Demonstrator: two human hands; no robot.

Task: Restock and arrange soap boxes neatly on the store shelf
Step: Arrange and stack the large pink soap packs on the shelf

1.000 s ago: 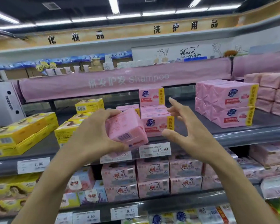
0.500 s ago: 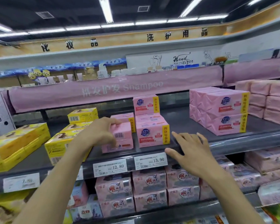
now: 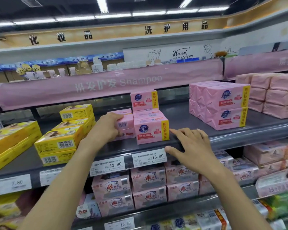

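a pink soap box point(image 3: 125, 124) is gripped on the shelf point(image 3: 181, 117) by the left hand point(image 3: 106, 128); the right hand point(image 3: 194, 151) is laid on its edge, fingers straight

Bare shelf point(image 3: 178, 118) gapes between central pink boxes point(image 3: 151, 131) and right stack point(image 3: 223, 105).

My hands: two, left hand point(image 3: 106, 128) and right hand point(image 3: 193, 150). Blue-logo pink soap boxes point(image 3: 151, 131), centre cluster: two logo fronts, plus one barcode-end box point(image 3: 125, 124) in my left grip; more behind, total unclear. Big pink multipacks point(image 3: 226, 98) at right: two fronts, stacked. Yellow boxes point(image 3: 56, 141): near stack two high, rest uncountable. Readable price tags point(image 3: 149, 157): four. Red-logo pink packs point(image 3: 148, 178) below: I count six fronts.
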